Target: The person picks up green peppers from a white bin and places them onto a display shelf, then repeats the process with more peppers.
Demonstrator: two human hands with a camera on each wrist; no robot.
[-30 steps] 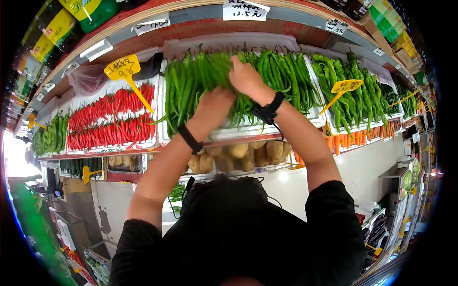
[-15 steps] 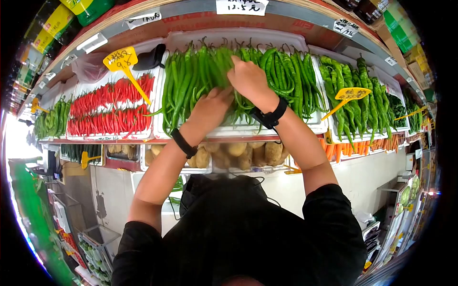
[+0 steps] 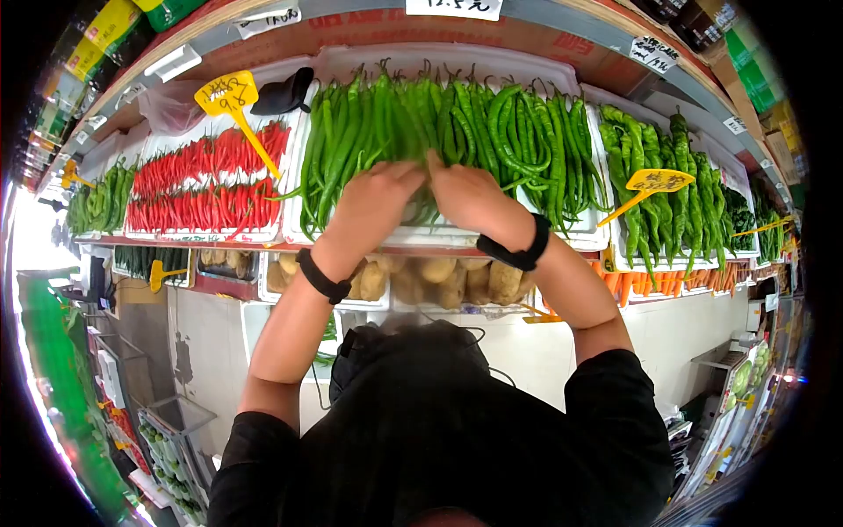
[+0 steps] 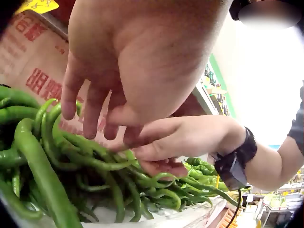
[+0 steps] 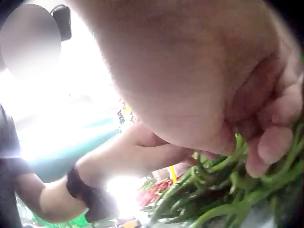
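Long green peppers (image 3: 342,140) lie side by side in a white foam tray (image 3: 448,235), stems toward the back. My left hand (image 3: 373,206) is over their front ends, fingers angled inward; in the left wrist view that hand (image 4: 142,61) hangs loosely bent fingers above curved peppers (image 4: 42,166). Close beside it is my right hand (image 3: 479,204), index finger extended toward the back. The right wrist view shows the right hand (image 5: 204,85) with bent fingers against the peppers (image 5: 213,190), no pepper visibly gripped. Blur hides the exact contact between the hands.
Red chillies (image 3: 211,206) fill a tray on the left, with a yellow price sign (image 3: 226,92). Broader green peppers (image 3: 676,193) and another sign (image 3: 660,181) stand right. Potatoes (image 3: 505,283) and carrots (image 3: 659,283) lie below; a shelf edge (image 3: 351,22) runs above.
My right hand has come down from the middle of the peppers toward their front ends. My left hand has stayed near the front, shifting slightly left. The view has shifted a little.
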